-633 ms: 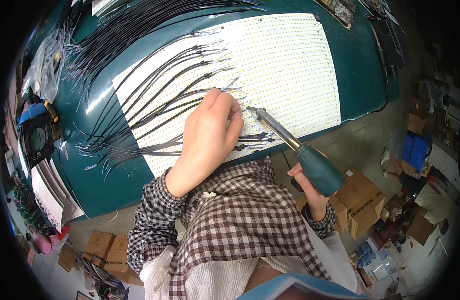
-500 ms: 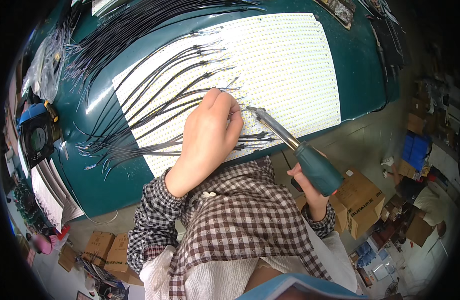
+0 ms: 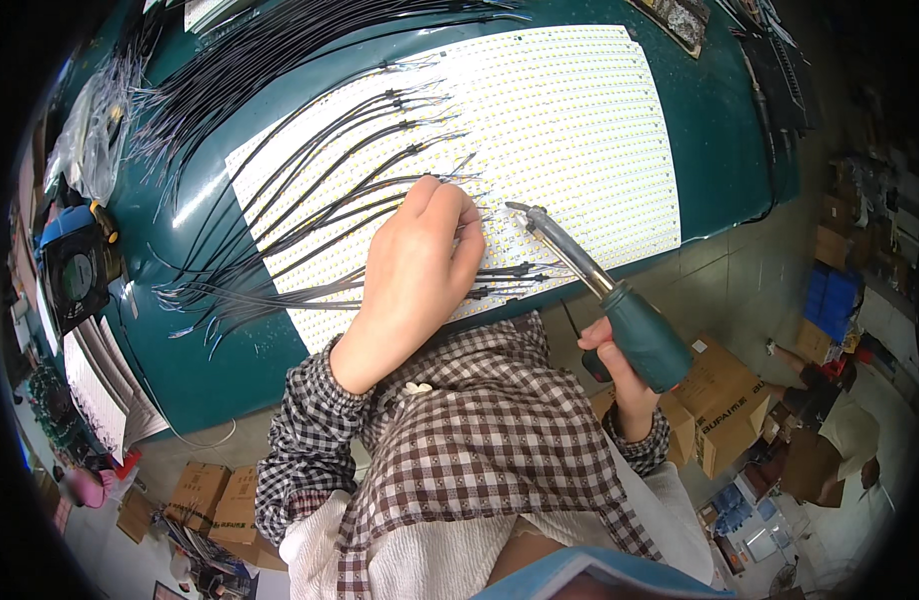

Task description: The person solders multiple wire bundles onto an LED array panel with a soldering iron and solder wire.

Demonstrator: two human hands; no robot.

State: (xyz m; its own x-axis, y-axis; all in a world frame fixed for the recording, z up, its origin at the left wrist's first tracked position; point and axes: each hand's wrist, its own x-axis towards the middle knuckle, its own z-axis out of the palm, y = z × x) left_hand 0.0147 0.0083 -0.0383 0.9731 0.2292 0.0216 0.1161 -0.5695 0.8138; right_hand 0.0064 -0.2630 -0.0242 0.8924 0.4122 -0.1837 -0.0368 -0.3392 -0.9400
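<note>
Sheets of white LED boards (image 3: 600, 120) with rows of small yellow chips lie on the green table. Black cables (image 3: 350, 150) with thin stripped wire ends stretch across their left half. My left hand (image 3: 412, 265) rests over the cables, thumb and fingers pinched on a cable whose held part is mostly hidden by the hand. In my right hand (image 3: 630, 392) is a soldering iron (image 3: 648, 338) with a thick green handle. Its metal tip points up and left, just right of my left fingertips, and seems slightly apart from them.
A large bundle of black cables (image 3: 270, 60) lies at the back left. A clear plastic bag (image 3: 88, 135) and a blue-and-black fan-like device (image 3: 77, 258) sit along the left side. Cardboard boxes (image 3: 720, 400) stand below the table at the right. Another person is at the far right.
The soldering iron has moved a little to the right and up, its tip drawing away from my left fingertips. My left hand stays in place.
</note>
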